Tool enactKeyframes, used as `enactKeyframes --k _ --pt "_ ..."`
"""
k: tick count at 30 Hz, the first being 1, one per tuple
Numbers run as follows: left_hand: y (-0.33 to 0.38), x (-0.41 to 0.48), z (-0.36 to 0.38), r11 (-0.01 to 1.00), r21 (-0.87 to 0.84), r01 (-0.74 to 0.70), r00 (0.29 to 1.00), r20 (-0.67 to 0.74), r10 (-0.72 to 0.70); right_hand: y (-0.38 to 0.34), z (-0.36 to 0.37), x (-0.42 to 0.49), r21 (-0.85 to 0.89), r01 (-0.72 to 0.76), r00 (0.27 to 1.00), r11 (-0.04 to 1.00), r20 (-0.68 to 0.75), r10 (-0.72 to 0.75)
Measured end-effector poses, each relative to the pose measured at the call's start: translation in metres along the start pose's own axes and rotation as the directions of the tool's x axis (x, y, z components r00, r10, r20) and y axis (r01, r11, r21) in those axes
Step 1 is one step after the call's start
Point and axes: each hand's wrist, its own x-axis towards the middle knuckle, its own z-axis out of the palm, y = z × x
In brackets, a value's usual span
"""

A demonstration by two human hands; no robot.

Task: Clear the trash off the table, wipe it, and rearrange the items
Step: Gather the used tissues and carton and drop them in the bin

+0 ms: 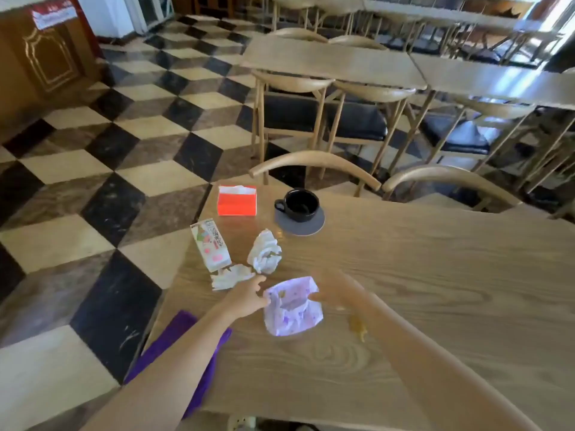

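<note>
I am looking down at a pale wood-grain table [404, 275] in a dining room with a black, cream and brown cube-pattern floor [93, 181] and rows of bentwood chairs [314, 163] with dark seats beyond. At the middle of my view sits the lilac paper bag [292, 306], thin and creased, printed with small purple shapes, its mouth gaping toward me. My left hand [245, 298] pinches its left rim and my right hand [336, 289] holds the right rim between thumb and fingers, though motion blur softens that side. I judge I am spreading the mouth so the bag can take the trash.

Just beyond the left hand lies a flattened scrap of white tissue [231, 276], nearly touching my fingertips, and beside it a larger crumpled white tissue ball [264, 251], soft and peaked. Left of those, near the table edge, lies a white snack wrapper [211, 248] with pink and green print. Farther back stands an orange tissue box [237, 201] with white paper poking from the top, and to its right a glossy black cup [298, 204] on a round grey coaster [300, 223].

Right of the bag, a yellowish spill [357, 326] stains the wood. A purple cloth [180, 346] lies flat under my left forearm at the near edge, ready for wiping.
</note>
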Motion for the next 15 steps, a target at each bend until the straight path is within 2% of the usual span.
enactKeyframes --k 3,8,11,15 --pt "-0.001 0.008 0.015 0.998 0.058 0.016 1.000 -0.017 -0.015 -0.007 0.011 -0.003 0.011 -0.021 1.000 1.000 0.016 0.021" --pt "-0.004 0.021 0.041 1.000 -0.004 0.024 0.987 -0.160 -0.025 -0.010 0.023 0.019 -0.106 -0.030 0.998 0.994 0.047 0.035" --pt "-0.011 0.026 0.050 0.999 -0.023 0.030 0.984 -0.175 -0.034 -0.012 0.028 0.030 -0.166 -0.009 0.998 0.986 0.060 0.019" --pt "-0.013 0.023 0.050 0.991 -0.130 0.025 0.971 -0.232 -0.054 -0.009 0.037 0.046 -0.284 -0.035 0.998 0.958 -0.062 0.018"
